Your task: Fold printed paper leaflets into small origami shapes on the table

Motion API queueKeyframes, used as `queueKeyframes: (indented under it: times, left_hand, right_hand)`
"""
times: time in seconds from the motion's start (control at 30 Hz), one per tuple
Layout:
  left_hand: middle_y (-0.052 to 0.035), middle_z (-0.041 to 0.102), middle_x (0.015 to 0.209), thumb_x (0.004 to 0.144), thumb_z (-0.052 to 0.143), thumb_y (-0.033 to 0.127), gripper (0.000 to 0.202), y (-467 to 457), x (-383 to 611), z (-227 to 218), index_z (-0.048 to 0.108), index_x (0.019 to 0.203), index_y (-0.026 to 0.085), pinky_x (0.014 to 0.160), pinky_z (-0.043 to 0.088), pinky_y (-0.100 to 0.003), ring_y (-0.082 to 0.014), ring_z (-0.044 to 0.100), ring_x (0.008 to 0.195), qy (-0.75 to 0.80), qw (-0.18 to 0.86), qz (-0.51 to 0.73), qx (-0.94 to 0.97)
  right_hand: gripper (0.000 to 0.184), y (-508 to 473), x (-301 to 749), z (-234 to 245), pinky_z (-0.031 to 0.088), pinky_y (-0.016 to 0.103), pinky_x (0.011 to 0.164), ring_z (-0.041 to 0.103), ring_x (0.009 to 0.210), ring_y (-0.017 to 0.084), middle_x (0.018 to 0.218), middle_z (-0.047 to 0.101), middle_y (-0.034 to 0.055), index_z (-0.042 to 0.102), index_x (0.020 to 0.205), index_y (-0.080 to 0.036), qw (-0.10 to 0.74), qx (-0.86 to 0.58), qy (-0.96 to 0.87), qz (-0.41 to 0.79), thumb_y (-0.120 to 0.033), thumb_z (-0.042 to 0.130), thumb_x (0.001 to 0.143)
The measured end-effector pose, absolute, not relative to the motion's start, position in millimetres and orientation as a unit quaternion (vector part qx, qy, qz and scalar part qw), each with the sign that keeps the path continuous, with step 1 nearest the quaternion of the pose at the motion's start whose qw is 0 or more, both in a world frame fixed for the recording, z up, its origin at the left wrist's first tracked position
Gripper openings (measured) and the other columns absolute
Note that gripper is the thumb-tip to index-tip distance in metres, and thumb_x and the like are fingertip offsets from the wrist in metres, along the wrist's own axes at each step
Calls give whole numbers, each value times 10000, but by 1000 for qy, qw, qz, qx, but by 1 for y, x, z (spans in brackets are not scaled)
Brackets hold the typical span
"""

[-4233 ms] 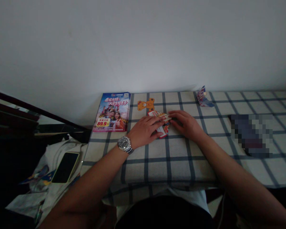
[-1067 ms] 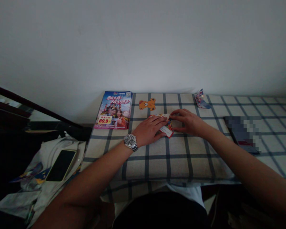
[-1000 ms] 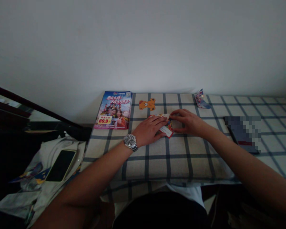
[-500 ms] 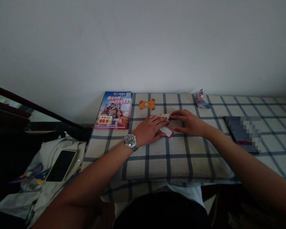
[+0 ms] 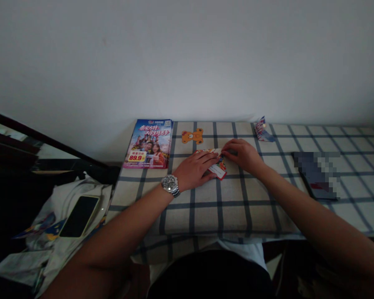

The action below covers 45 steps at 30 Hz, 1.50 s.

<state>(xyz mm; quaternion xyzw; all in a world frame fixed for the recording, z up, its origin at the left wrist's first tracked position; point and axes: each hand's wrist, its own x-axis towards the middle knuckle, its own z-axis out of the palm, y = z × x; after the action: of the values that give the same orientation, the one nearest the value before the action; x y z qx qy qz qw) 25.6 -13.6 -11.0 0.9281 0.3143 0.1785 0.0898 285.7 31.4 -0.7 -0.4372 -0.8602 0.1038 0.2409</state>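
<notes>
A folded piece of colourful printed paper [image 5: 218,170] lies on the checked tablecloth, white and red at its lower corner. Across its left part rests my left hand [image 5: 197,169], fingers stretched flat and pressing it down; a metal watch is on that wrist. My right hand [image 5: 238,153] has thumb and fingertips pinched together at the paper's upper right edge. Part of the sheet is hidden under the left hand. Just beyond the paper sits a flat orange bear cutout [image 5: 192,136].
A stack of printed flyers [image 5: 149,145] lies at the table's left end. Near the wall stands a curled paper scrap [image 5: 262,131]. A dark tablet or phone [image 5: 314,178], partly pixelated, is to the right. Another phone [image 5: 80,216] lies on white cloth at lower left.
My right hand's thumb has closed up toward its fingers, into a pinch at the paper's upper edge, and the wrist has lifted slightly. The left hand stays in place.
</notes>
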Motion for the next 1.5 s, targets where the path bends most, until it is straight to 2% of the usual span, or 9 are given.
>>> queueKeyframes:
  times: [0.13, 0.37, 0.73, 1.03, 1.27, 1.5]
  left_hand:
    - [-85, 530, 1584, 1040, 590, 476, 544, -14, 25, -11, 522, 1507, 204, 1276, 356, -498, -277, 462, 1475, 313, 93, 182, 927]
    - [-96, 537, 1574, 1043, 588, 477, 542, -13, 24, -10, 527, 1499, 190, 1268, 362, -489, -281, 468, 1468, 305, 89, 189, 929]
    - [-79, 529, 1588, 1036, 609, 451, 535, -15, 25, -7, 528, 1500, 197, 1277, 356, -504, -279, 459, 1482, 314, 99, 178, 927]
    - [-85, 528, 1589, 1040, 601, 449, 540, -13, 25, -10, 524, 1505, 187, 1274, 364, -493, -275, 466, 1471, 308, 91, 186, 929]
    - [-71, 514, 1602, 1049, 582, 465, 553, -14, 24, -9, 500, 1530, 204, 1285, 347, -483, -265, 441, 1495, 315, 96, 177, 927]
    - [-89, 528, 1586, 1046, 589, 462, 539, -13, 23, -10, 508, 1519, 216, 1276, 354, -491, -265, 448, 1494, 307, 100, 188, 928]
  right_hand:
    - [119, 36, 282, 0, 521, 380, 830, 699, 892, 248, 940, 752, 62, 766, 896, -218, 252, -460, -843, 121, -285, 692, 960]
    - [64, 40, 278, -2, 514, 345, 758, 690, 854, 226, 952, 723, 56, 759, 932, -214, 262, -494, -820, 119, -258, 713, 929]
    - [52, 41, 281, 1, 542, 360, 808, 693, 906, 244, 1004, 708, 70, 753, 937, -221, 228, -471, -845, 114, -265, 748, 909]
    - [247, 27, 295, 1, 561, 487, 1009, 689, 1112, 313, 1213, 705, 119, 749, 1137, -228, 216, -400, -883, 117, -346, 762, 920]
    - [575, 18, 304, 2, 540, 546, 1089, 643, 1256, 362, 1384, 643, 142, 679, 1372, -264, 184, -378, -900, 120, -443, 833, 847]
    - [684, 16, 306, 4, 517, 590, 1112, 619, 1295, 384, 1427, 621, 150, 643, 1431, -287, 182, -365, -903, 135, -446, 867, 804]
